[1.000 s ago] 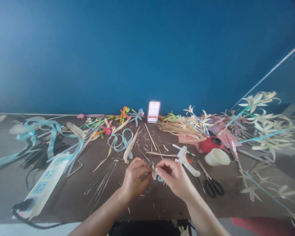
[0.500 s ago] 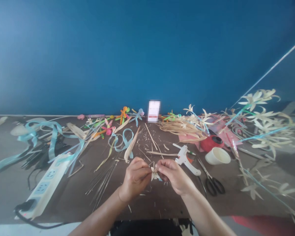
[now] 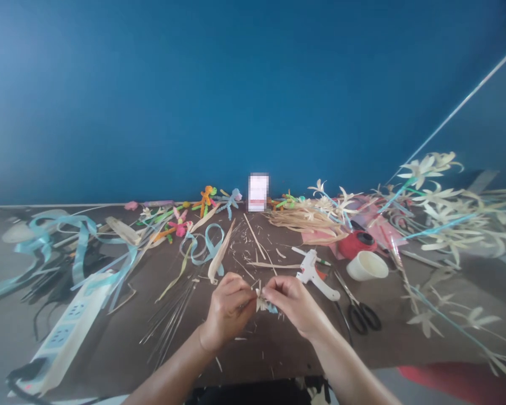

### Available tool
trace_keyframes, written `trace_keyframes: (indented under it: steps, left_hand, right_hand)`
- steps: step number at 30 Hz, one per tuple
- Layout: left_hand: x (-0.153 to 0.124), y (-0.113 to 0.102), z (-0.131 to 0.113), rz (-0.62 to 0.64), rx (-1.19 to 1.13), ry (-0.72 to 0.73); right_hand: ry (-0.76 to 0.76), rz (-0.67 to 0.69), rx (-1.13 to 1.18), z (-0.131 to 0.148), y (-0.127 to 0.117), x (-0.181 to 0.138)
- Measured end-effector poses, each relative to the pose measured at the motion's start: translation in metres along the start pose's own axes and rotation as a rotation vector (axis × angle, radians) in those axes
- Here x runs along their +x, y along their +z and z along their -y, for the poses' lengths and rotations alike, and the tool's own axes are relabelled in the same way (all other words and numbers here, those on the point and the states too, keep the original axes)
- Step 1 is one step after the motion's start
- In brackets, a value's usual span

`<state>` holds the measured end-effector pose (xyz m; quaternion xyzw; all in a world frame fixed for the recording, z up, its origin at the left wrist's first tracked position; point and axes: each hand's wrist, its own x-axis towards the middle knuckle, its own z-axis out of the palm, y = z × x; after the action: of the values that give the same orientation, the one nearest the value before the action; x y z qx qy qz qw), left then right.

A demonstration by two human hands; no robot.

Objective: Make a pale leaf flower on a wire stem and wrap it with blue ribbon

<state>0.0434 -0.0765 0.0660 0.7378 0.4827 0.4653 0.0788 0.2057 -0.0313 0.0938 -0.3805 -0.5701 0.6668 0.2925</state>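
Note:
My left hand [image 3: 226, 310] and my right hand [image 3: 294, 305] meet over the brown table [image 3: 122, 332] near its front edge. Both pinch a small pale straw flower [image 3: 261, 301] between their fingertips, with a bit of light blue showing under it. The fingers of both hands are curled in and closed on the piece. A white glue gun [image 3: 314, 273] lies just beyond my right hand. Black-handled scissors [image 3: 358, 312] lie to its right.
A white power strip [image 3: 65, 332] lies front left with light blue ribbons [image 3: 80, 242] over it. Thin wires [image 3: 172, 315] lie left of my hands. A white cup [image 3: 366, 265], a red round object [image 3: 356, 243], straw strips [image 3: 307, 219] and pale flower stems [image 3: 442, 225] fill the right side.
My hands stay together on the small flower, with the fingers shifting slightly on it. The view has drifted a little, so the table items sit slightly further left.

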Motion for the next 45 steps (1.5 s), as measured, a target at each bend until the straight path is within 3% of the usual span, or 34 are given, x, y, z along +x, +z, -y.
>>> trace_keyframes:
  steps: [10,13,22,33,45]
  left_hand:
    - [-0.002,0.004,0.005,-0.011,-0.025,0.03]
    - [-0.001,0.004,0.008,-0.033,-0.01,-0.008]
    - [-0.002,0.005,0.01,-0.065,-0.034,-0.041]
    - [0.001,0.008,0.004,-0.088,-0.066,-0.162]
    - [-0.004,0.009,0.01,-0.15,0.028,-0.022]
  right_hand:
    - [0.258,0.055,0.361,-0.02,-0.001,0.009]
    - [0.25,0.012,0.388,-0.023,-0.004,0.008]
    - [0.217,0.108,0.365,-0.019,-0.003,0.0]
    - [0.212,0.061,0.491,-0.028,0.006,0.001]
    - [0.246,0.06,0.505,-0.029,0.02,-0.004]
